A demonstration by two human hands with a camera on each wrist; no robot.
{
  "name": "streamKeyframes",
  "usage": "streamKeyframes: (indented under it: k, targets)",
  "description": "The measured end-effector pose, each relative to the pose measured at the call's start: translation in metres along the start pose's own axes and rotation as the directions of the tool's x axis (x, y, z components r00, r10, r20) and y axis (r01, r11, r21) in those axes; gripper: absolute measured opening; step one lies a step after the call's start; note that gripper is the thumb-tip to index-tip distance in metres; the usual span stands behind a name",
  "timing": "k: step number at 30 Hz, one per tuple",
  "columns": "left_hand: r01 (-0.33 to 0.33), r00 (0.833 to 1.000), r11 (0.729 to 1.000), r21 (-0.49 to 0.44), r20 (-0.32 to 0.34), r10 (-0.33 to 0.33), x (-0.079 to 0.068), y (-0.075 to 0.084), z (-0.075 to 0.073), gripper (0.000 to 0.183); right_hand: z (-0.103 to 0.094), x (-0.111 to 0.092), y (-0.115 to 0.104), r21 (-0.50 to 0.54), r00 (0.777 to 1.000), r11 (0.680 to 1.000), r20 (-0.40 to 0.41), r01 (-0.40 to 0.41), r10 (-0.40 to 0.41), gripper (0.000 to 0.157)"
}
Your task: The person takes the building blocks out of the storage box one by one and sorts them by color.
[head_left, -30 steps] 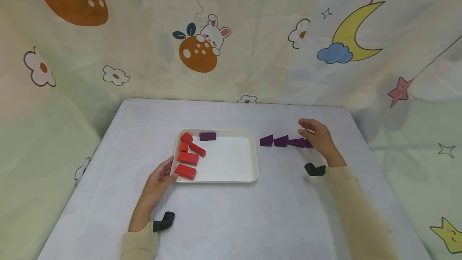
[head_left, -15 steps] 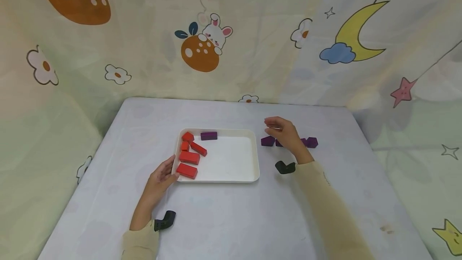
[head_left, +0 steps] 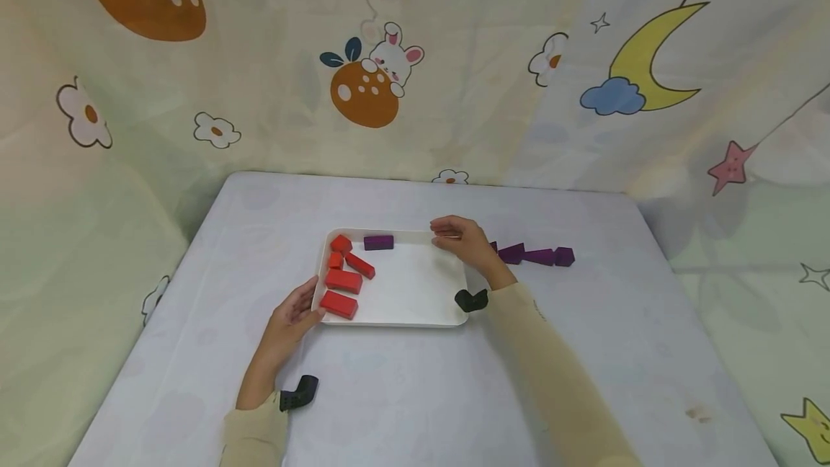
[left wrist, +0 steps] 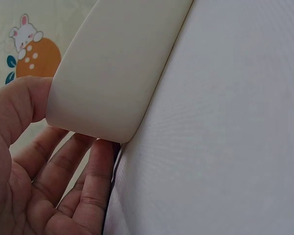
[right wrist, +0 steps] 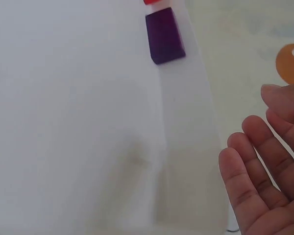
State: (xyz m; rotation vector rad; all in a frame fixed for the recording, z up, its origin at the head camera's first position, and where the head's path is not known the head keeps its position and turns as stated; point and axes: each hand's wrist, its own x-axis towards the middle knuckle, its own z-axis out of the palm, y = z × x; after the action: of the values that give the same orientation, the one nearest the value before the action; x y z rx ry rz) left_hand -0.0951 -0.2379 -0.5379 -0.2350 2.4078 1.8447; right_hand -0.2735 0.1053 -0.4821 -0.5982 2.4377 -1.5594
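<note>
My left hand (head_left: 289,319) grips the left edge of a shallow white tray (head_left: 395,323), thumb at the rim and fingers against its outer side, as the left wrist view shows. Several red blocks (head_left: 344,280) lie along the tray's left side. One purple block (head_left: 379,242) rests by its back wall. Above the tray's back right corner is my right hand (head_left: 468,243), fingers loosely extended. In the right wrist view nothing lies between its thumb and fingers. A row of several purple blocks (head_left: 539,256) lies on the table right of the tray, its left end partly hidden behind that hand.
The table has a white cloth (head_left: 402,402). A printed fabric curtain (head_left: 285,121) hangs close behind it and at the sides. Each wrist wears a black camera mount, one on the left wrist (head_left: 300,393) and one on the right wrist (head_left: 471,300).
My right hand has moved left from the purple row to above the tray's right end, uncovering the row's right blocks. The left hand stays at the tray, and the blocks keep their places.
</note>
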Motion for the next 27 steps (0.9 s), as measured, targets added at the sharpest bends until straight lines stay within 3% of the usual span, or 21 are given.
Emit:
streamKeyframes:
  k: [8, 15, 21, 27]
  targets:
    - [-0.018, 1.000, 1.000, -0.002, -0.014, 0.018, 0.001, -0.001, 0.000, 0.068, 0.032, 0.011, -0.003, 0.015, 0.996, 0.997, 0.052, -0.074, 0.073, 0.035]
    - [-0.038, 0.999, 0.999, -0.021, -0.021, 0.037, 0.003, -0.003, 0.001, 0.067, 0.058, 0.022, -0.001, 0.000, 0.995, 0.996, 0.051, -0.087, 0.087, 0.033]
    - [-0.035, 0.999, 0.999, -0.012, -0.022, 0.035, 0.003, -0.003, 0.001, 0.067, 0.077, 0.030, -0.003, -0.115, 0.992, 0.986, -0.052, -0.121, 0.115, 0.027]
    - [-0.032, 0.999, 0.999, -0.016, -0.026, 0.032, 0.003, -0.002, 0.001, 0.067, 0.096, 0.034, -0.010, -0.281, 0.982, 0.951, -0.170, -0.127, 0.081, 0.019]
